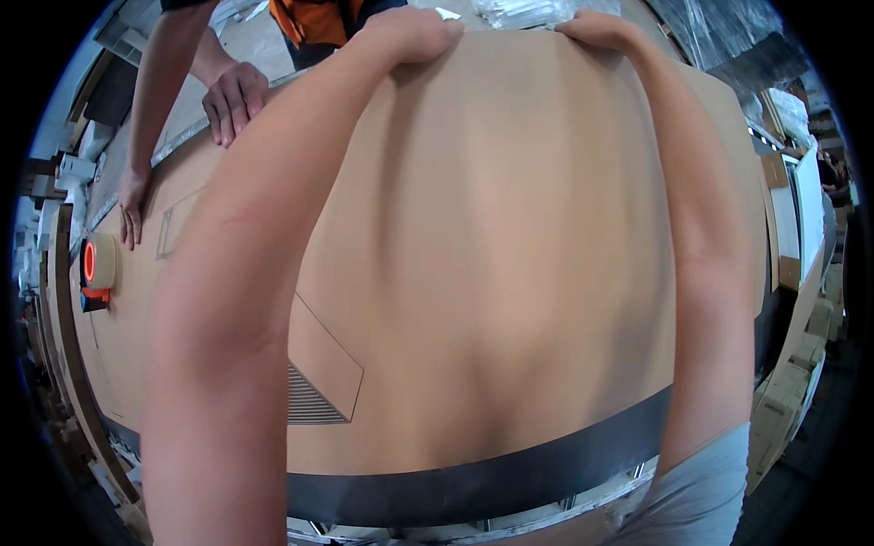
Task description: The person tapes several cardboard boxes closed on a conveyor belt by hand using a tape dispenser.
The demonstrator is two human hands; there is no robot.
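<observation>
Bare left hand (423, 35) and bare right hand (601, 29) sit well apart at the far edge of a broad, flat brown cardboard sheet (519, 273); with the fingertips partly hidden, I cannot tell whether they clamp it or merely press. Step in hand, as judged: positioning the sheet. Next move would call for even effort from both hands, matched to the co-worker's bare hands (237, 102) at the far left edge. Sheet extends from the grip back toward the wearer and out to both sides. Lesser items: long dark-grey band (410, 496) along the near edge; cream tape roll with orange inner ring (107, 259), at the sheet's left end.
</observation>
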